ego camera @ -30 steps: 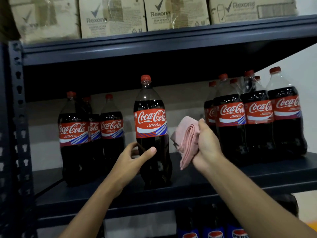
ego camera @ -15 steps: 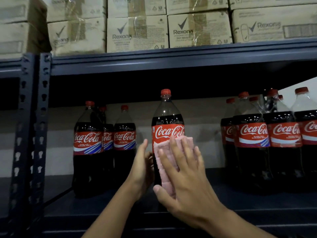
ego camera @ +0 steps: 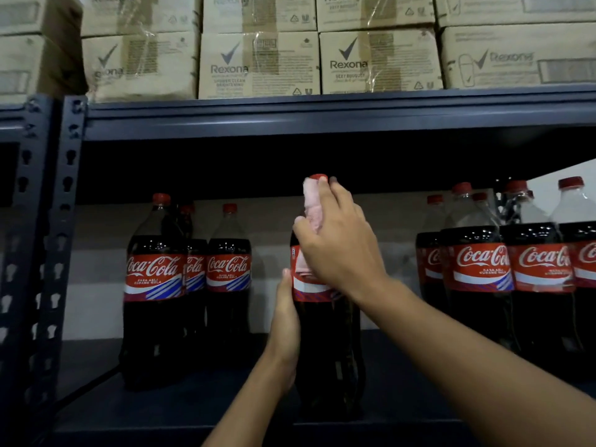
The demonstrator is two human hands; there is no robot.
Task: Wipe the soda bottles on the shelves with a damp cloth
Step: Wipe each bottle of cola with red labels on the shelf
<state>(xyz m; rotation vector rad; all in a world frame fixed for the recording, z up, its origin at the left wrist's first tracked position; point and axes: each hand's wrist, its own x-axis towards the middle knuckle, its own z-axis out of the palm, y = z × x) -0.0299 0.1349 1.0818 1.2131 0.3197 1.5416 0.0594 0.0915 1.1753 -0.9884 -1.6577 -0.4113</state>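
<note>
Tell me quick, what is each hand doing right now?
Left hand: open, pressed flat against the side of the dark plastic cola bottle.
Right hand: closed on the folded pink cloth, at that bottle's neck.

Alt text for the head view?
A right hand holds a pink cloth against the neck of a Coca-Cola bottle on a dark shelf; the left hand touches its side. More bottles flank it, Rexona boxes above.
</note>
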